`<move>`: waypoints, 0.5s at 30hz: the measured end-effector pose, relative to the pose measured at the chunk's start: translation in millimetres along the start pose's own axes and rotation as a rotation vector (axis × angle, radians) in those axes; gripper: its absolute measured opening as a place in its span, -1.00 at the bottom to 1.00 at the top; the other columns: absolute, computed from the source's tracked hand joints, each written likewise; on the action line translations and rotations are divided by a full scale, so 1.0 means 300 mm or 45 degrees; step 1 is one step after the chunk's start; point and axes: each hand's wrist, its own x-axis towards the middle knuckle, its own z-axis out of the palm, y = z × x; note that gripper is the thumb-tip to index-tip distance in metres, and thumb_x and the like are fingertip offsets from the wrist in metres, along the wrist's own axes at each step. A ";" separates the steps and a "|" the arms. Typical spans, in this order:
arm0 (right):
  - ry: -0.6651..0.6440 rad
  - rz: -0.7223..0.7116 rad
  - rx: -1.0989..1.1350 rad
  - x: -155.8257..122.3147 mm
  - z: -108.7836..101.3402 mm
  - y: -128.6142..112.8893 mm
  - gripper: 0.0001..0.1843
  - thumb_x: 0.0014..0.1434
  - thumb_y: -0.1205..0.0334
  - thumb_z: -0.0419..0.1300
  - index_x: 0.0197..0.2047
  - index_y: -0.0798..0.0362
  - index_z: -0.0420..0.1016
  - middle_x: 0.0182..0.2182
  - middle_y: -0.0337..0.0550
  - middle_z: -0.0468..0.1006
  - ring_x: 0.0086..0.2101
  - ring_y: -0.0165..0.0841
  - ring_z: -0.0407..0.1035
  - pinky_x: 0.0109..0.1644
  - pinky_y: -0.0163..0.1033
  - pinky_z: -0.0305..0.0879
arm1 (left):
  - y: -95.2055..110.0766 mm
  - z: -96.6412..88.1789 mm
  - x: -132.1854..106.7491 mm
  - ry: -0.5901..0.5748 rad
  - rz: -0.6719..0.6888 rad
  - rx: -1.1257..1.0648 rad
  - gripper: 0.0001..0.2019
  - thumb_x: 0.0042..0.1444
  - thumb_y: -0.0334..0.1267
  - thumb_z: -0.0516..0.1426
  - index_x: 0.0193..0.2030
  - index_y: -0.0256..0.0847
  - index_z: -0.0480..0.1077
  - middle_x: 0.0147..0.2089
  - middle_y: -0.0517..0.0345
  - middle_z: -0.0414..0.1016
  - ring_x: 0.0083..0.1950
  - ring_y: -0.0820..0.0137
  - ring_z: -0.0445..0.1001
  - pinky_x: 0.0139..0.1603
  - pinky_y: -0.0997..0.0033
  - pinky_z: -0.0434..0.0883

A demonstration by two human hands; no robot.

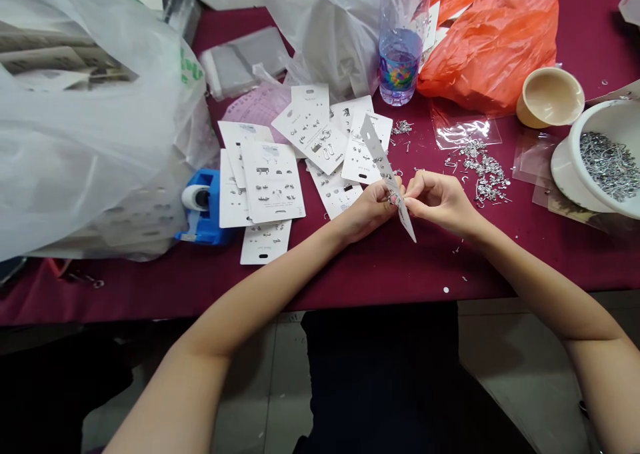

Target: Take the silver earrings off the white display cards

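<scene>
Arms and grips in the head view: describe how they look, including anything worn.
The left arm and right arm are slim and bare, with no sleeves, cables or markings visible. The left grip and right grip are ungloved five-fingered hands, with no rings or bracelets visible. Dark clothing shows below the arms.

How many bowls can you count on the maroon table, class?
2: a beige bowl at the far right, and a white bowl of silver metal pieces beside it at the right edge. Others may be hidden.

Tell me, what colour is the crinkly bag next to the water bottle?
The plastic bag is orange. It shows best in the head view, the only view.
</scene>
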 end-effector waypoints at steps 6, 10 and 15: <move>-0.020 0.021 -0.053 0.003 -0.012 -0.002 -0.65 -0.01 0.17 0.54 -0.44 0.06 0.43 -0.45 -0.24 0.57 -0.44 -0.44 0.46 -0.33 -0.29 0.48 | -0.015 -0.009 -0.003 0.048 -0.018 -0.029 -0.46 -0.37 -0.25 0.57 -0.55 -0.25 0.23 -0.59 0.39 0.28 -0.54 0.64 0.33 -0.45 0.63 0.35; -0.084 0.012 -0.031 0.004 -0.016 -0.002 -0.70 0.02 0.25 0.51 -0.44 0.06 0.43 -0.45 -0.23 0.58 -0.43 -0.43 0.48 -0.32 -0.29 0.51 | -0.019 -0.015 -0.006 -0.003 -0.005 0.000 -0.46 -0.33 -0.24 0.56 -0.55 -0.24 0.22 -0.56 0.37 0.31 -0.53 0.64 0.33 -0.42 0.64 0.37; -0.130 0.018 -0.018 0.005 -0.018 -0.003 -0.69 0.03 0.19 0.51 -0.44 0.05 0.43 -0.43 -0.22 0.59 -0.43 -0.41 0.48 -0.29 -0.24 0.55 | -0.018 -0.016 -0.005 -0.023 -0.004 0.032 -0.45 -0.34 -0.24 0.56 -0.56 -0.24 0.20 -0.56 0.37 0.30 -0.52 0.64 0.34 -0.42 0.64 0.36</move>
